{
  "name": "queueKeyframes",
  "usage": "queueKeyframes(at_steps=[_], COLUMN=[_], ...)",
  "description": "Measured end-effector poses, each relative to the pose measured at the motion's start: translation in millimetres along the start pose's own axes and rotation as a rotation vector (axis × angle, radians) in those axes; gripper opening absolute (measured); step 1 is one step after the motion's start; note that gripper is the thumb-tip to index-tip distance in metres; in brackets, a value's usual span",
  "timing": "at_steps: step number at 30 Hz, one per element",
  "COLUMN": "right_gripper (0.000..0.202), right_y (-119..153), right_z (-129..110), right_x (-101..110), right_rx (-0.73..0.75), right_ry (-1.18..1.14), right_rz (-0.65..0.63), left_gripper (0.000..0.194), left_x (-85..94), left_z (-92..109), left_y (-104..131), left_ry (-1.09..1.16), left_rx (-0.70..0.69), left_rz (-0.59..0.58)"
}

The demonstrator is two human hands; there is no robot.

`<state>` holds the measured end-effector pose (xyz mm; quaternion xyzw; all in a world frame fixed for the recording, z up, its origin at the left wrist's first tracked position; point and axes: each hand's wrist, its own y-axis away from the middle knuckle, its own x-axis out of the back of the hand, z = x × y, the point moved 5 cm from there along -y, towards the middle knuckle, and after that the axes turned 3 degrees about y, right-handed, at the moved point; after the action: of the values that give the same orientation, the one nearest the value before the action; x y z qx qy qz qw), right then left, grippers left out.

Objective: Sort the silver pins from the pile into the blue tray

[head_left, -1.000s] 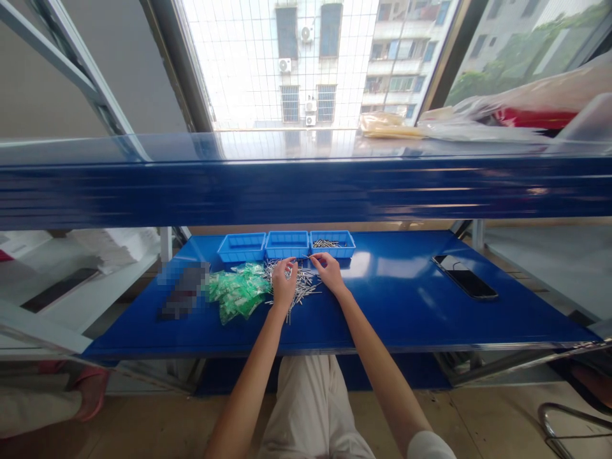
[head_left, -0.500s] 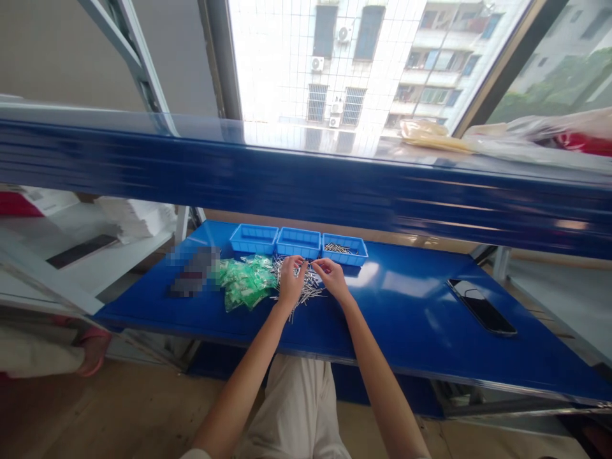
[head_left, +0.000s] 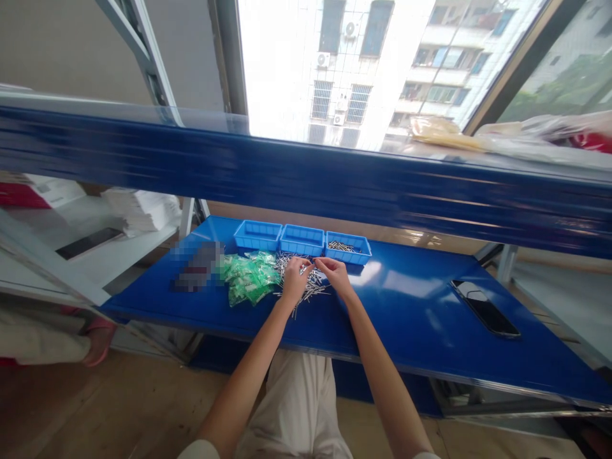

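Note:
Over a loose pile of thin metal pins (head_left: 313, 290) on the blue table, my left hand (head_left: 295, 278) is closed in a pinch. My right hand (head_left: 333, 274) is also pinched, its fingertips close to those of the left. What lies between the fingertips is too small to make out. Behind the hands stand three blue trays in a row: the left tray (head_left: 258, 245) and middle tray (head_left: 301, 249) show no contents, while the right tray (head_left: 354, 257) holds small metal pins. Green plastic packets (head_left: 248, 277) lie heaped left of my left hand.
A black phone (head_left: 485, 309) lies on the right of the blue table (head_left: 406, 325). A dark, blurred item (head_left: 196, 268) is at the left. A blue shelf beam (head_left: 306, 175) crosses above the trays. Another person's foot (head_left: 100, 338) shows at lower left.
The view has shifted slightly, moving the scene to the right. My hands have drawn a little closer together, with both still pinched above the pins.

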<state>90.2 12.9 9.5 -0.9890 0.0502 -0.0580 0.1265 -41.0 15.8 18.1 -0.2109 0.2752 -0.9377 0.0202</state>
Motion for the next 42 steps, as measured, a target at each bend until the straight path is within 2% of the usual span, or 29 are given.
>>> queueKeyframes(at_steps=[4,10,14,18,21,25,28,30,37,42], right_gripper=[0.029,0.040,0.044,0.050,0.041,0.025,0.024,0.027,0.025,0.023], right_y=[-3.2,-8.3,-7.9,-9.2,-9.3,-4.8,1.6,4.8,4.4,1.9], right_z=[4.4,12.5,10.8,6.0,6.5,7.0,6.0,4.4,4.7,10.1], right_x=[5.8,35.0,44.3,45.6,41.7,18.6,-1.5,-8.9,-5.6,0.1], right_rx=[-0.011,-0.057,-0.078,-0.013,0.039,0.138,0.184,0.200,0.157,0.121], right_ry=[0.020,-0.003,-0.010,-0.011,0.115,0.390,0.516,0.601,0.773,0.750], right_rz=[0.029,0.373,0.461,0.429,0.386,0.189,0.028,-0.022,-0.027,0.031], left_gripper=[0.010,0.016,0.016,0.016,0.016,0.016,0.015,0.015,0.014,0.015], left_x=[-2.1,5.2,4.7,4.2,3.9,3.2,2.6,2.3,0.2,1.1], left_z=[-1.7,-2.0,-0.4,1.1,0.0,-2.1,-4.0,-5.0,-5.4,-4.4], left_y=[0.5,0.0,0.0,0.6,0.6,-0.1,-0.5,-0.6,-0.5,-0.7], left_ry=[-0.023,0.025,0.013,0.006,0.007,-0.006,-0.026,-0.034,-0.062,-0.052], left_rx=[0.005,0.064,0.074,0.067,0.065,0.035,0.020,0.015,0.000,0.016], left_rz=[-0.040,0.047,0.012,0.000,0.003,0.011,0.015,0.020,0.011,0.007])
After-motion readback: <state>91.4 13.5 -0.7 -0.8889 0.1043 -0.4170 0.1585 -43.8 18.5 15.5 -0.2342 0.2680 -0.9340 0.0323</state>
